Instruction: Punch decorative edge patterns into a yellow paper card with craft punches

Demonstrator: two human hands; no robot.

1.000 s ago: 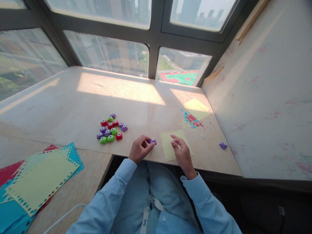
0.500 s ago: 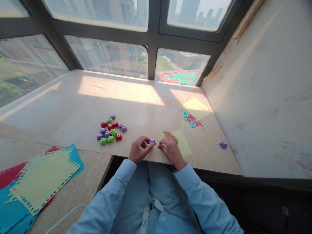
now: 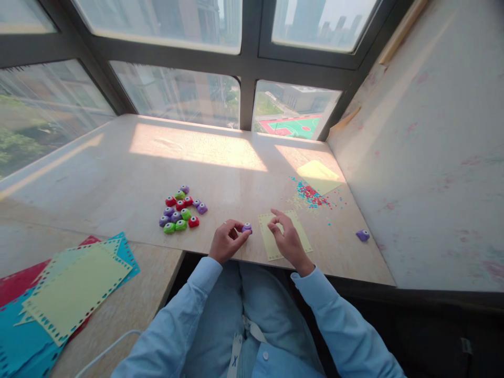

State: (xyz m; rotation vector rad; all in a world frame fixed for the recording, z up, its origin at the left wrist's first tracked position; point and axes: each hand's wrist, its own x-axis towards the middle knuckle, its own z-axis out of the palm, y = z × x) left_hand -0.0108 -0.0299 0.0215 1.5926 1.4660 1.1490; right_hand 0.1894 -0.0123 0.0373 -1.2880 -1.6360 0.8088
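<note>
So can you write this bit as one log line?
left hand: holds purple punch | right hand: over yellow sheet, nothing visibly held | tabletop: grouped red, green, purple punches; scattered confetti

pale tabletop (image 3: 129, 181) | punch cluster (image 3: 176, 216) | near yellow sheet (image 3: 272, 242) | far yellow sheet (image 3: 321, 176) | confetti (image 3: 312, 196) | lone purple punch (image 3: 363, 235) | paper stack (image 3: 79, 286), left

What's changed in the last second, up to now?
The right hand moved left toward the purple punch, then drew back to the right over the yellow sheet. I see nothing newly taken or let go. Unchanged: the left hand holding that punch, the sheet, and the pile of punches.
</note>
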